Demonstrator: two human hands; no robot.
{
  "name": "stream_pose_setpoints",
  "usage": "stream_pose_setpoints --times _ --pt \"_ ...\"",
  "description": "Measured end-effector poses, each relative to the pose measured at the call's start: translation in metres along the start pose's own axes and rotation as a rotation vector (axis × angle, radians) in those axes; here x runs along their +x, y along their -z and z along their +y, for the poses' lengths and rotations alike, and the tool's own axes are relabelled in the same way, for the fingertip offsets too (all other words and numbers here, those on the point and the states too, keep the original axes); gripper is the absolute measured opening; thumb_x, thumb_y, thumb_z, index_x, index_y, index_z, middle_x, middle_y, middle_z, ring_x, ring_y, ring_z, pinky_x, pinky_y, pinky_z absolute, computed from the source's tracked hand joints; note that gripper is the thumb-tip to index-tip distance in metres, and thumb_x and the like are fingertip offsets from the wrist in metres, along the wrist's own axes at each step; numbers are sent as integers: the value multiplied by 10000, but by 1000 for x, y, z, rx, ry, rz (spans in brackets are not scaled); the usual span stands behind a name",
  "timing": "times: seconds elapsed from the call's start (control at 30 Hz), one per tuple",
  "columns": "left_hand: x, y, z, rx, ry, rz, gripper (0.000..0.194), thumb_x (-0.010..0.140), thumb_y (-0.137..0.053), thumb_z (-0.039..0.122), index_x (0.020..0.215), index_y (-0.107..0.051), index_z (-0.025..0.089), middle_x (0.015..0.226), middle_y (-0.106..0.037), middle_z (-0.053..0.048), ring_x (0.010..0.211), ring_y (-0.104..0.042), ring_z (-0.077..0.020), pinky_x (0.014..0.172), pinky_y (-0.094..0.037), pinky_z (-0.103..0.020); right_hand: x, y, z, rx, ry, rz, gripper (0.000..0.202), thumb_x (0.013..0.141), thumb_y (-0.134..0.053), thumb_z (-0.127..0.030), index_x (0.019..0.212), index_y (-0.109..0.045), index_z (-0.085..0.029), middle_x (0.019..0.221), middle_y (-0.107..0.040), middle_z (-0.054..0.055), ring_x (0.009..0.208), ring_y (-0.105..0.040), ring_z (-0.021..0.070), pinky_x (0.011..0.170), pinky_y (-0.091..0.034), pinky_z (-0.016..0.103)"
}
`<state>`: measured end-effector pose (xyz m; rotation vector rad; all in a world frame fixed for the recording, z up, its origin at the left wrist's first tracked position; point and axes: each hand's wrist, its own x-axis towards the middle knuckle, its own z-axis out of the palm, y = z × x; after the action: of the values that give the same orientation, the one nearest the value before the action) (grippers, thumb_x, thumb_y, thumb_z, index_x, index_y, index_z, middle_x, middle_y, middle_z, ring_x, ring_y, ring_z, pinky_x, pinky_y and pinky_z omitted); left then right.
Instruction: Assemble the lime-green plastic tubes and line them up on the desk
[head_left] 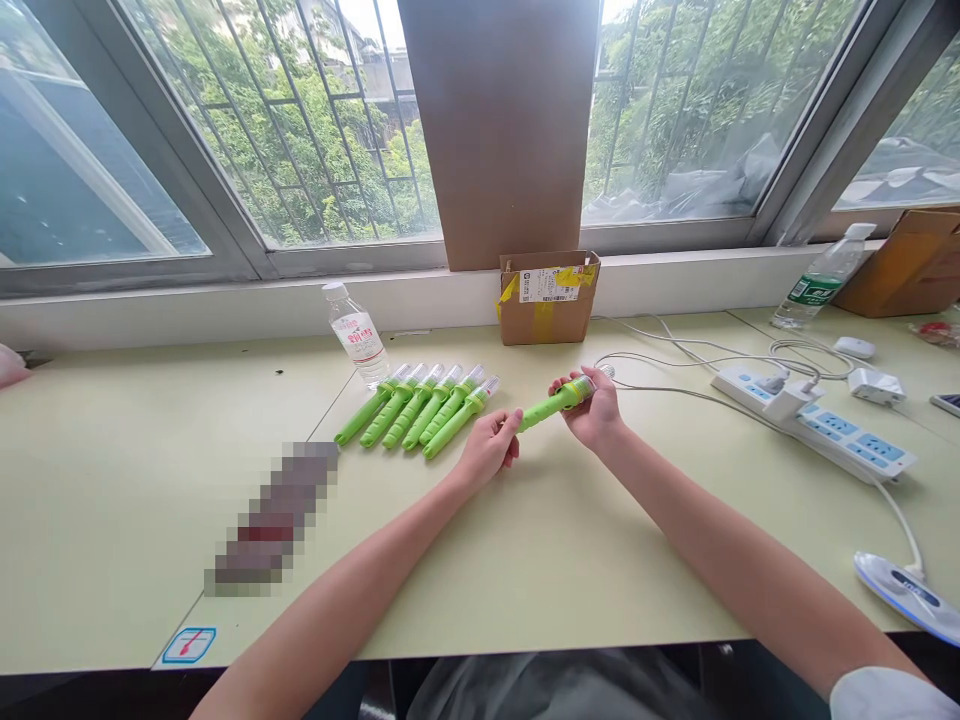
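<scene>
A green grooved stick with a clear cap [550, 409] is held up over the table between my two hands; its exact kind I cannot make out. My left hand [489, 450] pinches the lower green end. Around the capped end, my right hand [596, 412] has its fingers wrapped, palm turned partly up. To the left of my hands lie several like green sticks [420, 410] in a slanted row, clear caps pointing away from me. The nearest of them lies just beyond my left hand.
A water bottle [356, 335] stands behind the row. A small cardboard box [547, 318] rests against the sill. On the right are a power strip [817, 425], loose white cables, a second bottle [821, 278] and a blue-white device [907, 595]. A blurred dark item [274, 520] lies left.
</scene>
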<state>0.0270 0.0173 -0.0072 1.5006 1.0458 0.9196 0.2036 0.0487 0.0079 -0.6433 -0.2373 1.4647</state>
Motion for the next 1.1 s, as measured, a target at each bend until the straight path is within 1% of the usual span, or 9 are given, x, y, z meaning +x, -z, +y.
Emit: stream_pose_setpoints --times 0.1,0.2,0.4,0.47,0.53,0.67,0.83,1.0,1.1 --pt "4 2 -3 -69 -8 67 384 779 -576 557 778 -502 180 525 -516 47 375 -428 -70 350 -319 -187 -1 0 1 -23 -6 -23 148 753 -600 -254 698 -468 -218 601 -586 -6 658 -657 167 647 -602 316" --pt "7 3 -6 -109 -57 132 364 732 -656 493 838 -511 177 607 -538 30 458 -489 -85 365 -368 -184 -1 1 2 -34 -3 -48 138 747 -607 -230 693 -482 -207 616 -610 5 714 -675 179 687 -596 315" --pt "9 3 -10 -99 -141 207 372 679 -716 439 871 -519 189 709 -559 12 586 -549 -110 403 -424 -186 -2 2 3 -83 4 -56 130 731 -621 -236 684 -504 -203 666 -657 12 802 -684 191 692 -582 316" --pt "8 4 -9 -87 -129 211 378 690 -707 453 883 -512 193 704 -558 17 542 -537 -98 391 -405 -183 -3 3 3 -133 -17 -79 144 727 -643 -263 692 -519 -199 696 -665 9 816 -680 186 715 -576 324" --pt "7 4 -7 -70 -93 190 380 721 -673 486 902 -509 196 666 -545 34 444 -484 -72 364 -362 -182 -5 3 3 -196 -44 -108 174 720 -669 -304 705 -535 -195 721 -668 7 807 -677 182 733 -570 337" --pt "6 5 -5 -79 -46 124 385 786 -578 549 902 -540 184 530 -456 66 358 -381 -54 348 -304 -180 -10 1 4 -285 -37 -177 244 704 -704 -382 738 -555 -192 738 -671 7 775 -674 176 734 -565 340" --pt "9 6 -3 -203 0 93 392 777 -586 557 793 -524 170 534 -444 66 345 -355 -38 345 -293 -181 -9 0 5 -317 44 -224 342 694 -703 -475 809 -546 -194 723 -672 15 751 -684 197 691 -573 353" --pt "12 9 -4 -324 40 104 399 756 -619 548 720 -478 176 519 -428 74 334 -333 -25 349 -278 -180 -10 -2 6 -390 309 -83 481 620 -786 -423 934 -465 -252 691 -632 -62 585 -654 148 550 -566 309" --pt "13 12 -6 -348 38 93 391 744 -639 534 723 -485 175 534 -443 68 357 -370 -29 369 -306 -179 -13 -4 4 -502 438 -59 455 593 -803 -428 866 -496 -234 678 -594 -71 585 -634 125 507 -550 257"
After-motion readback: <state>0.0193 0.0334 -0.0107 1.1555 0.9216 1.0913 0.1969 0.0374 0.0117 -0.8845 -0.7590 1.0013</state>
